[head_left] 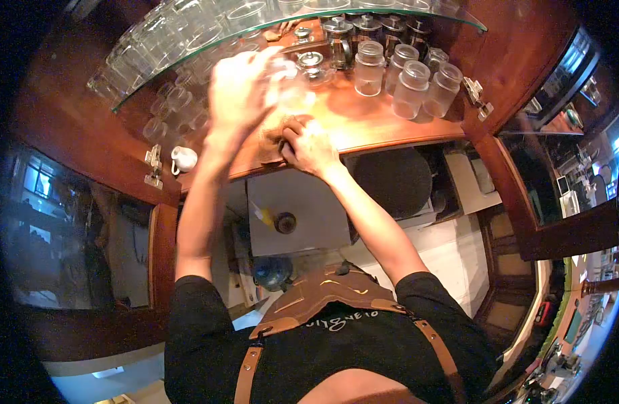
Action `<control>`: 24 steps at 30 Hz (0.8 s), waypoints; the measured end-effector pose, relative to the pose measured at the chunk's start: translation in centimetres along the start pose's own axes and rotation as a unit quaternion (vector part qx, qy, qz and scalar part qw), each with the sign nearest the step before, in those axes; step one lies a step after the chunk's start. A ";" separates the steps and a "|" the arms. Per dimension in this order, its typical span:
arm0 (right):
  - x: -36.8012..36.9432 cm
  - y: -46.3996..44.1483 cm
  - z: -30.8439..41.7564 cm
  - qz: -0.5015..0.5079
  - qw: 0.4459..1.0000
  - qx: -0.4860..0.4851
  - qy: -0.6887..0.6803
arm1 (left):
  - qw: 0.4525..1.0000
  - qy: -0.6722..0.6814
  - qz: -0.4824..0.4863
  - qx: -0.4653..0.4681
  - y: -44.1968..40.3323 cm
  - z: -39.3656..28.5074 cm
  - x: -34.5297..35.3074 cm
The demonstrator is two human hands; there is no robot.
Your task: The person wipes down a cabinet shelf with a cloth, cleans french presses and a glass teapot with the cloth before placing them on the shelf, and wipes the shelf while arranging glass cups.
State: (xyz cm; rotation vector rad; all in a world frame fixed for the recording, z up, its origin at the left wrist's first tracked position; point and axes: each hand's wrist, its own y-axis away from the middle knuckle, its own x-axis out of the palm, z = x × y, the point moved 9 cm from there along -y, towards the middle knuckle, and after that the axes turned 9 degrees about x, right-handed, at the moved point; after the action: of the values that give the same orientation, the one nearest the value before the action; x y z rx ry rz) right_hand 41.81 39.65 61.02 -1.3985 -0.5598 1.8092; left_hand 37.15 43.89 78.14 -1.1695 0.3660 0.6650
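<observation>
Inside a wooden cabinet, my left hand (239,94) is raised over the lower shelf and smeared by motion. A blurred clear glass object (289,87) is beside its fingers; whether the hand holds it I cannot tell. My right hand (311,147) is closed on a brown cloth (274,143) at the shelf's front edge. Just behind the hands stands a small glass pot with a metal lid (311,66). Frosted jars (410,89) stand on the shelf to the right.
Above is a glass shelf (256,28) full of glasses. French presses (338,40) stand at the back. A white cup (184,159) sits at the front left corner. Open cabinet doors flank both sides. A round black tray (392,180) lies below the shelf.
</observation>
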 end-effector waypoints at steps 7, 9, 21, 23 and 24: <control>3.7 1.4 -2.5 0.078 0.996 0.028 0.013 | 0.986 0.162 -0.007 -0.024 -5.4 -7.5 11.2; 3.3 1.8 -2.3 0.045 0.998 0.011 0.041 | 0.986 0.165 0.023 -0.011 -6.2 -8.6 12.8; 4.2 3.6 -4.2 0.080 0.988 0.082 -0.102 | 0.980 0.186 0.042 -0.053 -7.6 -10.2 15.0; 3.6 2.0 -2.0 0.069 0.994 -0.050 -0.064 | 0.976 0.205 0.064 -0.046 -7.0 -10.0 14.9; 4.2 1.7 -2.5 0.079 0.995 -0.016 -0.064 | 0.983 0.178 0.039 -0.033 -6.3 -10.0 14.1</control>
State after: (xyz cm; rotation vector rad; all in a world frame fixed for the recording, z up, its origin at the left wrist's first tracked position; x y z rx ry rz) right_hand 43.19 41.62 56.43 -1.3876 -0.5600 2.0350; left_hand 52.62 37.20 70.80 -1.3450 0.6992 0.5367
